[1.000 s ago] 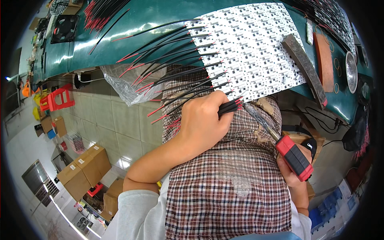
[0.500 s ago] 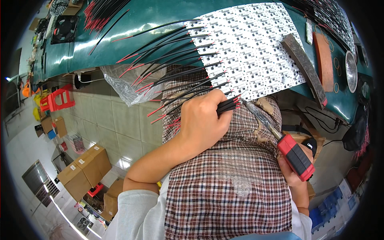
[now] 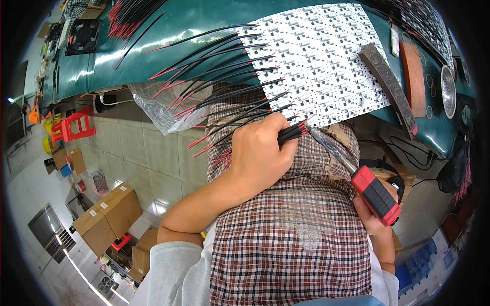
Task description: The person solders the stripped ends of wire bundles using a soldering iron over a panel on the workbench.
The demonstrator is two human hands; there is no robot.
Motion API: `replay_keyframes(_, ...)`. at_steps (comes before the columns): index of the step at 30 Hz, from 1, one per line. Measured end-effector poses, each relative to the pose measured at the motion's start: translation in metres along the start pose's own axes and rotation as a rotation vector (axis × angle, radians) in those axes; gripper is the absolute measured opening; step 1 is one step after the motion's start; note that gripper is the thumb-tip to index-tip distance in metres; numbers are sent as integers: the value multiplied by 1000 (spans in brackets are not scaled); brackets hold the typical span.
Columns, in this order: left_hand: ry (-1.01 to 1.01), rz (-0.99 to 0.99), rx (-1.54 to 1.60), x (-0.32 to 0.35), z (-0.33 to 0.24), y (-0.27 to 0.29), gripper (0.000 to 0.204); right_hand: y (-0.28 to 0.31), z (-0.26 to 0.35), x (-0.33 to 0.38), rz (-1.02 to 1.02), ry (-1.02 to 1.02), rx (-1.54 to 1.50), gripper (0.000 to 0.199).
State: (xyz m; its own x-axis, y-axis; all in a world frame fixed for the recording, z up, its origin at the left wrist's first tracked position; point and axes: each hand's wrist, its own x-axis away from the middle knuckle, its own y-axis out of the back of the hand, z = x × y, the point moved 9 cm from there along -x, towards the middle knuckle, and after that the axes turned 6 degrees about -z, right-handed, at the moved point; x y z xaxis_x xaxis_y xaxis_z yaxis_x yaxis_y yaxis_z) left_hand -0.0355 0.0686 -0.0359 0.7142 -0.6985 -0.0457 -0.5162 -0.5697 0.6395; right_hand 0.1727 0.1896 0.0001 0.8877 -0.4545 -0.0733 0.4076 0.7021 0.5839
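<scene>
My left hand (image 3: 263, 148) is closed around a bundle of black wires (image 3: 292, 133) with red tips, held above my lap at the near edge of the circuit board panel (image 3: 321, 61). That panel is white, dotted with small components, and a row of black wires (image 3: 219, 71) with red ends sticks out from its left edge. In my right hand (image 3: 375, 219) is a soldering iron (image 3: 375, 195) with a red and black handle. Its tip points up and left, close beside the bundle's ends; whether they touch I cannot tell.
On the green table (image 3: 132, 56), a dark metal bar (image 3: 388, 86) lies across the panel's right side. Beyond it are a brown block (image 3: 412, 76), rubber bands and a metal bowl (image 3: 447, 91). More wires (image 3: 130, 18) lie far left. A plastic bag (image 3: 171, 104) hangs below the table edge.
The soldering iron's handle has shifted slightly up and left with my right hand. My left hand and its wire bundle have barely moved.
</scene>
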Motion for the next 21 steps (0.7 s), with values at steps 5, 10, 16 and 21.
replay_keyframes(5, 11, -4, 10, 0, 1, 0, 16, 2, 1, 0, -13, -13, -6, 24)
replay_keyframes(10, 15, -2, 15, -1, 1, 0, 16, 3, 0, 1, -29, -25, -7, 23)
replay_keyframes(16, -6, -4, -45, -1, 1, 0, 20, 3, 1, 1, -19, -23, 15, 24)
replay_keyframes(21, 105, 129, -39, -11, 4, -2, 26, 3, -1, 6, -22, -35, 13, 26)
